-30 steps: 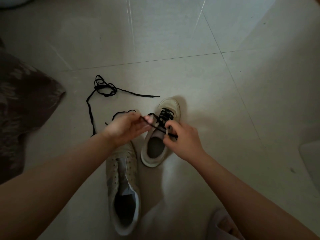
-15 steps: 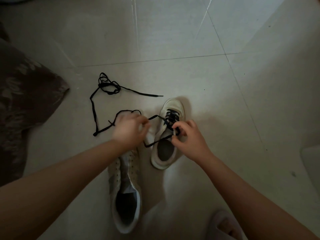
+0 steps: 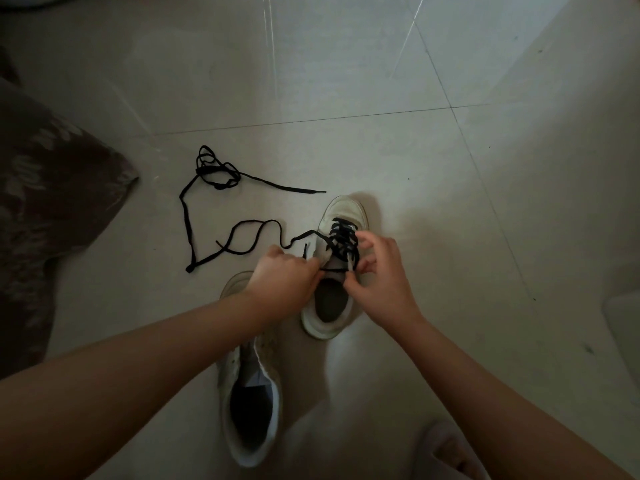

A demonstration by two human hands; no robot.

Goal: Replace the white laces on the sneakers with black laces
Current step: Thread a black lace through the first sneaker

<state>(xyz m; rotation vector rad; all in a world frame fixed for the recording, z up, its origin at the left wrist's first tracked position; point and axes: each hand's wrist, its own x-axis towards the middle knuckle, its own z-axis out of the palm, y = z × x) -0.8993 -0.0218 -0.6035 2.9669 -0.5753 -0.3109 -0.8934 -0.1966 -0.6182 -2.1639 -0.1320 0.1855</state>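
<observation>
Black lace (image 3: 341, 242) between both hands' fingers (image 3: 349, 280)

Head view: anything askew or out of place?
Nothing damaged. The spare black lace lies tangled loose on the tiled floor, and the near sneaker has no lace. The far sneaker is part-laced, left hand and right hand at its lace.

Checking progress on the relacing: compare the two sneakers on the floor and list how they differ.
Lacing: the far sneaker has a black lace crossed through its eyelets; the near sneaker shows no lace.
Handling: the left hand and right hand work at the far sneaker's lace; neither holds the near sneaker, though the left wrist hides its toe.
Position: the far sneaker lies further from the person and to the right.
Shared: both are pale and stand upright on the tile floor.
</observation>
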